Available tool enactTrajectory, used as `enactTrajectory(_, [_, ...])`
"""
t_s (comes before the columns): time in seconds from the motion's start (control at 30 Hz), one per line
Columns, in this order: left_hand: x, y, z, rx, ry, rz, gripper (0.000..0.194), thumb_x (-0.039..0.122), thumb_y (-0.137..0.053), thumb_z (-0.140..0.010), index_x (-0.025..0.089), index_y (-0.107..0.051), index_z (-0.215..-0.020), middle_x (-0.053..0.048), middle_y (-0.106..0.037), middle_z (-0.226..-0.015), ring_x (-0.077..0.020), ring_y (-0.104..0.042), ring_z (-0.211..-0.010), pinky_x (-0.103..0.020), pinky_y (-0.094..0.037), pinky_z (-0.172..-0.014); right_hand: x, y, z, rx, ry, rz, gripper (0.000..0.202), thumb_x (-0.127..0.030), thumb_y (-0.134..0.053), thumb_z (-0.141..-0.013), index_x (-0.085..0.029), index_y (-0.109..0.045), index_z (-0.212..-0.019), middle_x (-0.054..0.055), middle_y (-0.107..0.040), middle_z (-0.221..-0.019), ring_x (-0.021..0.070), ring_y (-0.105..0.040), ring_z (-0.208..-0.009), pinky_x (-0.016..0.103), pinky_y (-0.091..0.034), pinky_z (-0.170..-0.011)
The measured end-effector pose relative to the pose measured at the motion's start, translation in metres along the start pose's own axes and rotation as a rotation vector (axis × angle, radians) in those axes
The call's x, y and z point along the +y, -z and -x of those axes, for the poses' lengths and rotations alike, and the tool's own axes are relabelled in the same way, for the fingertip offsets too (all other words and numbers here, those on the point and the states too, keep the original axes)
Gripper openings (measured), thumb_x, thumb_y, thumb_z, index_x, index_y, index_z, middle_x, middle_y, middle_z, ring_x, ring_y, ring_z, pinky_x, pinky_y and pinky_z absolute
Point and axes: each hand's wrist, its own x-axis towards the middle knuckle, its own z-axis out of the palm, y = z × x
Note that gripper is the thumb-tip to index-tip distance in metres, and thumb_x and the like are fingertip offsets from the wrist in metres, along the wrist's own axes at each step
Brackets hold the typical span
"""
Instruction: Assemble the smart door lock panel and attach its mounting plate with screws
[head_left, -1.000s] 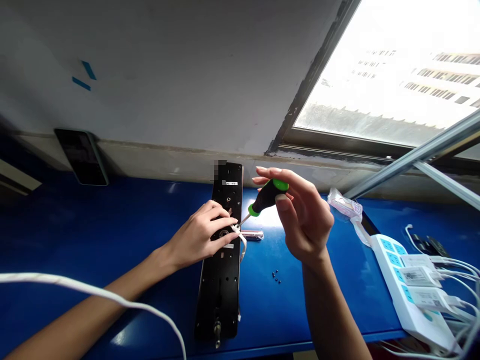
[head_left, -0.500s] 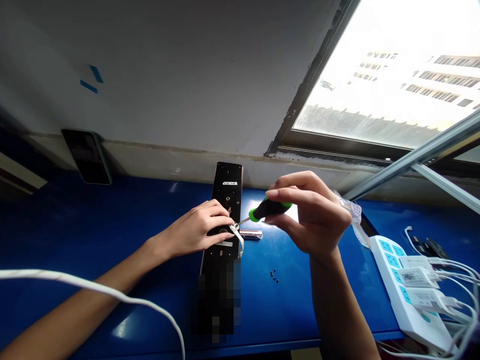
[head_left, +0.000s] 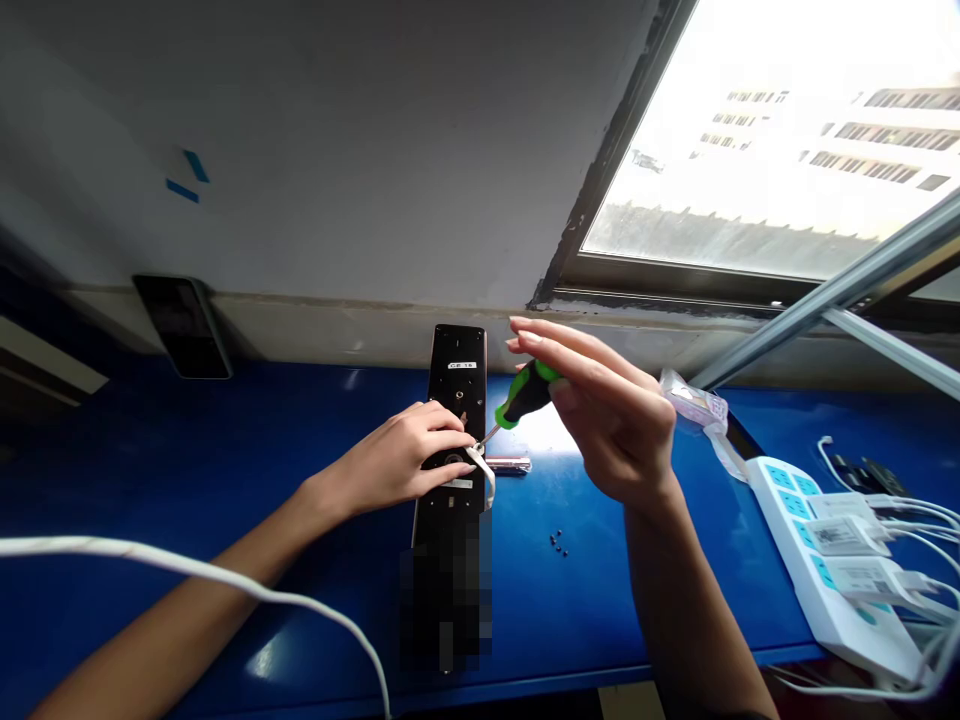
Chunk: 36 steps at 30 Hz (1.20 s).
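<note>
A long black panel [head_left: 448, 345], like the back of a door lock, lies lengthwise on the blue table with a small white label near its far end. My left hand [head_left: 420, 450] rests over its middle, thumb and fingers pinching a white strap [head_left: 489, 485] at the right edge. In my right hand [head_left: 619, 425] is a green and black screwdriver [head_left: 529, 392], its handle held with the fingers stretched forward. The screwdriver's shaft slants down to the strap by my left fingertips; the tip itself is hidden. Several small dark screws [head_left: 559, 543] lie right of the panel.
A shiny pinkish object [head_left: 511, 466] lies beside the panel. The phone [head_left: 184, 325] leans on the wall. To the right are a power strip [head_left: 825, 580] with plugged chargers, crumpled plastic [head_left: 694, 400] and a metal bar [head_left: 840, 290]. One white cable [head_left: 247, 590] crosses above my left forearm.
The right fingers have straightened along the screwdriver handle, which now stands more upright. My left hand keeps its hold at the strap. The whole view has shifted slightly.
</note>
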Motion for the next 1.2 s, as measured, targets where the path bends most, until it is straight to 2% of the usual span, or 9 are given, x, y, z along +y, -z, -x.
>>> enactTrajectory(0.07, [0.0,0.0003,-0.0003,-0.001,0.0,0.0,0.027,0.029,-0.072,-0.097,0.021,-0.076,-0.123,-0.009,-0.074,-0.118,-0.0251,-0.065,-0.11,-0.04,-0.054,-0.098,-0.0003,-0.001,0.0002,-0.011,-0.003,-0.057,0.047,-0.011,-0.058,-0.101,-0.033,-0.066,-0.142,0.006,-0.073,-0.134,0.025,-0.073,-0.117,0.047,-0.065,-0.096])
enactTrajectory(0.2, [-0.0003,0.0006,-0.0007,-0.016,0.007,0.002,0.027,0.03,-0.071,-0.098,0.022,-0.076,-0.123,-0.008,-0.073,-0.12,-0.026,-0.065,-0.114,-0.042,-0.053,-0.101,0.0005,-0.0006,0.0002,0.108,0.072,0.058,0.042,-0.026,-0.085,-0.086,-0.035,-0.076,-0.126,0.004,-0.072,-0.104,0.0191,-0.074,-0.088,0.034,-0.067,-0.073])
enactTrajectory(0.3, [-0.0002,0.0005,-0.0009,-0.018,0.006,0.001,0.026,0.029,-0.071,-0.098,0.022,-0.076,-0.123,-0.008,-0.074,-0.119,-0.0256,-0.065,-0.112,-0.042,-0.054,-0.1,0.0002,0.0009,0.0003,0.007,-0.013,0.025,0.04,-0.025,-0.064,-0.101,-0.032,-0.067,-0.141,0.008,-0.07,-0.128,0.0239,-0.072,-0.111,0.042,-0.065,-0.091])
enactTrajectory(0.4, [0.0005,0.0004,-0.001,-0.01,0.004,-0.005,0.026,0.028,-0.071,-0.098,0.021,-0.076,-0.122,-0.008,-0.074,-0.118,-0.0259,-0.065,-0.113,-0.043,-0.054,-0.1,0.0014,0.0009,0.0005,-0.079,-0.044,-0.106,0.051,-0.01,-0.057,-0.101,-0.031,-0.06,-0.148,0.009,-0.069,-0.14,0.0266,-0.07,-0.123,0.048,-0.062,-0.102])
enactTrajectory(0.57, [0.0016,0.0007,-0.0023,-0.008,0.002,-0.011,0.023,0.028,-0.07,-0.099,0.021,-0.077,-0.119,-0.007,-0.074,-0.116,-0.0253,-0.066,-0.111,-0.041,-0.056,-0.097,0.0041,-0.0003,0.0001,0.053,0.025,-0.017,0.049,-0.022,-0.087,-0.083,-0.033,-0.075,-0.129,0.004,-0.071,-0.108,0.0193,-0.073,-0.093,0.034,-0.066,-0.076])
enactTrajectory(0.73, [0.0022,0.001,-0.004,-0.001,-0.012,-0.009,0.023,0.028,-0.07,-0.099,0.022,-0.077,-0.12,-0.007,-0.075,-0.115,-0.0239,-0.067,-0.107,-0.04,-0.056,-0.096,0.0024,-0.0013,0.0005,-0.062,-0.073,-0.087,0.049,-0.015,-0.056,-0.103,-0.034,-0.06,-0.147,0.006,-0.07,-0.137,0.026,-0.07,-0.122,0.048,-0.064,-0.1])
enactTrajectory(0.9, [0.0038,0.0026,-0.0041,-0.001,-0.002,-0.023,0.023,0.028,-0.07,-0.098,0.023,-0.077,-0.12,-0.007,-0.075,-0.114,-0.0239,-0.067,-0.107,-0.039,-0.057,-0.095,0.0067,-0.0028,0.0018,0.084,0.009,0.004,0.046,-0.026,-0.085,-0.085,-0.036,-0.075,-0.128,0.004,-0.068,-0.105,0.0196,-0.071,-0.092,0.035,-0.066,-0.072])
enactTrajectory(1.07, [0.0041,0.0029,-0.0034,-0.015,-0.004,-0.02,0.025,0.028,-0.071,-0.098,0.024,-0.076,-0.122,-0.007,-0.075,-0.116,-0.0249,-0.067,-0.111,-0.039,-0.057,-0.096,0.0049,-0.0025,0.0014,-0.061,-0.113,-0.138,0.049,-0.018,-0.056,-0.103,-0.032,-0.058,-0.149,0.01,-0.064,-0.144,0.0271,-0.069,-0.121,0.046,-0.067,-0.09])
enactTrajectory(1.2, [0.0045,0.0017,-0.003,-0.017,0.01,-0.036,0.024,0.029,-0.069,-0.099,0.023,-0.076,-0.121,-0.008,-0.074,-0.117,-0.0257,-0.066,-0.111,-0.041,-0.056,-0.098,0.0047,-0.004,0.0008,0.036,0.009,-0.054,0.049,-0.017,-0.083,-0.086,-0.034,-0.073,-0.131,0.004,-0.072,-0.106,0.0195,-0.073,-0.089,0.036,-0.067,-0.072])
